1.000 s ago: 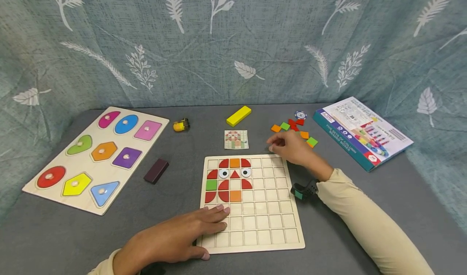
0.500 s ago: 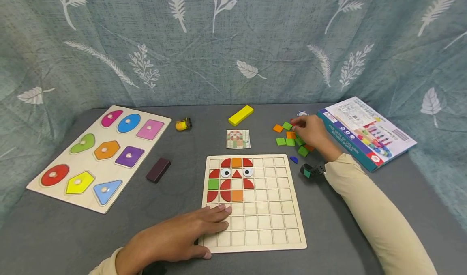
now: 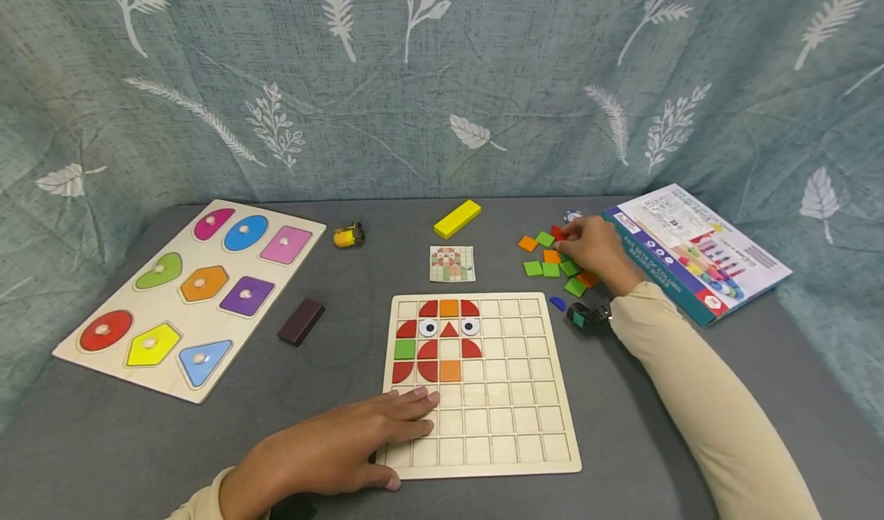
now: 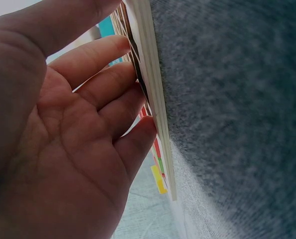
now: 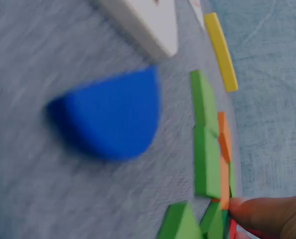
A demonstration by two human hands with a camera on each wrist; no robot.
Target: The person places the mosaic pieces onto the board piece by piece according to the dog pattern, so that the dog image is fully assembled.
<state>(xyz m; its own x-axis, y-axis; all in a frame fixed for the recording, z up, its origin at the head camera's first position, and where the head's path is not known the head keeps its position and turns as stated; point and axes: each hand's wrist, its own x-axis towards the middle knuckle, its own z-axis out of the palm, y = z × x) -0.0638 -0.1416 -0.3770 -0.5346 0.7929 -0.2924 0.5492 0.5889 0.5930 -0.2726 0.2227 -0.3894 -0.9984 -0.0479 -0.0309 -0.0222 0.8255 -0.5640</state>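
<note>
My left hand point(image 3: 345, 443) lies with straight fingers over the front left of a wooden grid board point(image 3: 514, 420); in the left wrist view its fingertips meet the board's edge point(image 4: 155, 99). Red quarter-round pieces point(image 3: 427, 371), orange squares point(image 3: 450, 370), a green square point(image 3: 404, 349) and two eye discs point(image 3: 470, 326) fill some cells. Beyond the board's right corner, my right hand point(image 3: 597, 248) pinches at a red piece point(image 3: 558, 232) in a loose pile of green tiles point(image 3: 532, 268) and orange tiles point(image 3: 528, 243). In the right wrist view the right fingertips partly hide that red piece.
A picture card point(image 3: 452, 264) and a yellow block point(image 3: 457, 218) stand behind the board. Left are a dark block point(image 3: 301, 322), a small yellow toy point(image 3: 348, 235) and a knobbed shape puzzle point(image 3: 173, 320). A blue half-round piece point(image 3: 557, 303) and a box point(image 3: 697, 251) lie right.
My right hand has moved from the board's top right corner back and right to the red pieces, uncovering green tiles and the blue piece. My left hand stays on the board.
</note>
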